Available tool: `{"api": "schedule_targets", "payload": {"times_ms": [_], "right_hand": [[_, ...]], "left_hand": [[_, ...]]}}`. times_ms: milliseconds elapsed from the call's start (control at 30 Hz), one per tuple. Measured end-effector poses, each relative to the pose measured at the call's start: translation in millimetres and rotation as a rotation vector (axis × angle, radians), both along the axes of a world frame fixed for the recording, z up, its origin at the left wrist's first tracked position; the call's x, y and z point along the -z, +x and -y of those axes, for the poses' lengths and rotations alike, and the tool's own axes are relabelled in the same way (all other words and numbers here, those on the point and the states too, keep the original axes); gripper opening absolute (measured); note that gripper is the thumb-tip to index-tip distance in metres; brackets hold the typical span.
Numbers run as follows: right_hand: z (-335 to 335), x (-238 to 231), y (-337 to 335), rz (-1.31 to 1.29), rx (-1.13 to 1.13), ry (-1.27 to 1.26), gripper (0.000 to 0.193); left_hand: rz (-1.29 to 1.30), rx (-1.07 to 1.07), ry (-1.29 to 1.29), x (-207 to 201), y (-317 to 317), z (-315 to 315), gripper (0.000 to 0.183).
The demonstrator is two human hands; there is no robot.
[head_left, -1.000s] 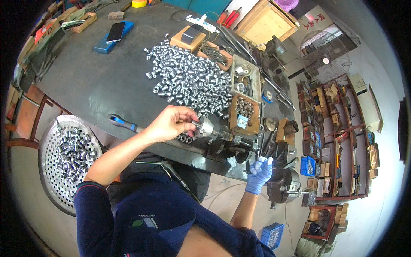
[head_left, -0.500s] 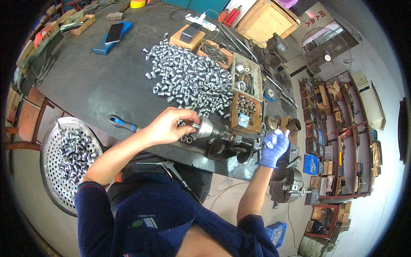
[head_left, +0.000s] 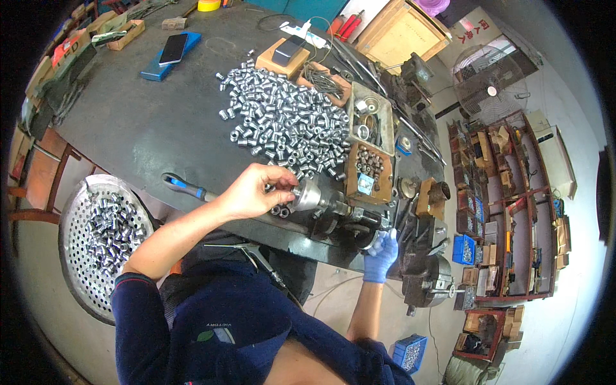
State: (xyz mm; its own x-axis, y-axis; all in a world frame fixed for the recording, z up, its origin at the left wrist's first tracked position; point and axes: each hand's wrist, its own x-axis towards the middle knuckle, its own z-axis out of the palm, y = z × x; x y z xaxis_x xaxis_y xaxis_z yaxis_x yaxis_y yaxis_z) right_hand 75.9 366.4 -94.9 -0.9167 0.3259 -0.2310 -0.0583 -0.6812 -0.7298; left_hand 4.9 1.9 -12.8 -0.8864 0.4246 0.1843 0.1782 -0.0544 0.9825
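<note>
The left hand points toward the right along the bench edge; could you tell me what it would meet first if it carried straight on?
The left hand already has its fingertips at the metal chuck of the small bench machine, so that comes first. Beyond it lies the wooden tray of sleeves, though depth is hard to judge here.

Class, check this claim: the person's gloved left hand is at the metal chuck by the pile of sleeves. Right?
Not quite. The head view shows the left hand at the metal chuck bare; the blue glove is on the right hand.
</note>
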Motion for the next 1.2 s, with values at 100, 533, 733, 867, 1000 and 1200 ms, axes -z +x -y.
{"api": "schedule_targets", "payload": {"times_ms": [100, 533, 733, 867, 1000, 1200], "right_hand": [[0.4, -19.5, 20.4, -0.105, -0.084, 0.021, 0.036], [5.7, -73.3, 6.4, -0.390, -0.053, 0.160, 0.041], [-11.6, -9.8, 14.4, -0.204, -0.169, -0.112, 0.039], [11.4, 14.2, -33.6, 0.071, 0.212, 0.114, 0.030], [-36.1, 23.8, -87.6, 0.075, 0.017, 0.276, 0.025], [7.3, -76.3, -72.2, -0.321, 0.070, 0.193, 0.025]], "left_hand": [[0.033, 0.018, 0.033, 2.0, 0.0, -3.5, 0.021], [0.128, 0.078, 0.072, -2.4, -5.1, -3.2, 0.013], [0.206, 0.054, 0.078, 4.5, -3.5, -4.8, 0.015], [0.197, 0.042, 0.008, 12.7, -5.0, -7.7, 0.034], [0.215, 0.050, 0.005, 9.0, -5.9, -10.0, 0.043], [0.222, 0.041, -0.027, 9.5, -4.0, -6.8, 0.047]]}}
